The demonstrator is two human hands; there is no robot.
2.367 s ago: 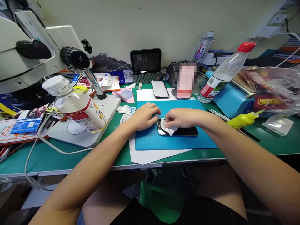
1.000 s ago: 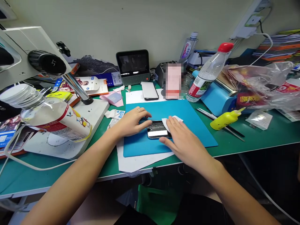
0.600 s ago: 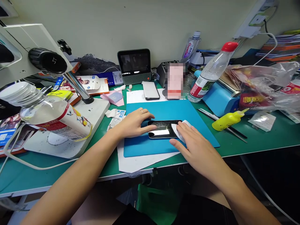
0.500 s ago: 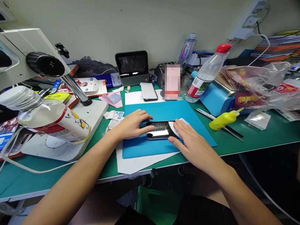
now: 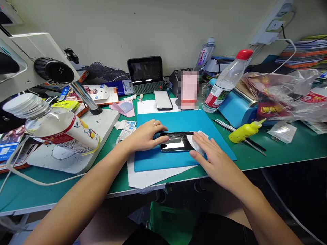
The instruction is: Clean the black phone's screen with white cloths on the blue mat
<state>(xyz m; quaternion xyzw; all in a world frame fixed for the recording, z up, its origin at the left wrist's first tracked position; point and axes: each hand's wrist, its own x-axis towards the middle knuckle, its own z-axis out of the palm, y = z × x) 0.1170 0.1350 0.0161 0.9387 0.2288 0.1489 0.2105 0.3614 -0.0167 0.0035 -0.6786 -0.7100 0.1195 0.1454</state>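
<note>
A smartphone [image 5: 176, 145] with a glossy black screen lies face up, sideways, on the blue mat [image 5: 163, 119]. My left hand [image 5: 146, 136], with a ring on one finger, holds the phone's left end, its thumb on the near side and fingers on the far side. Under the fingers of my right hand [image 5: 213, 154] is a white wipe [image 5: 196, 145], pressed over the phone's right end. These right fingers are extended and close together, with the thumb apart near the phone's lower right corner. Part of the wipe is hidden beneath them.
A microscope stand [image 5: 111, 124] and an open-necked bottle [image 5: 68, 131] are at left. Behind the mat stand a smart display [image 5: 145, 73] and another phone [image 5: 163, 99]. To the right are a red-capped bottle [image 5: 222, 86], a yellow squeeze bottle [image 5: 242, 132] and thin tools [image 5: 255, 147].
My right hand has slid slightly right with the wipe, uncovering a little more of the screen. My left hand keeps its hold. The whole view has shifted slightly.
</note>
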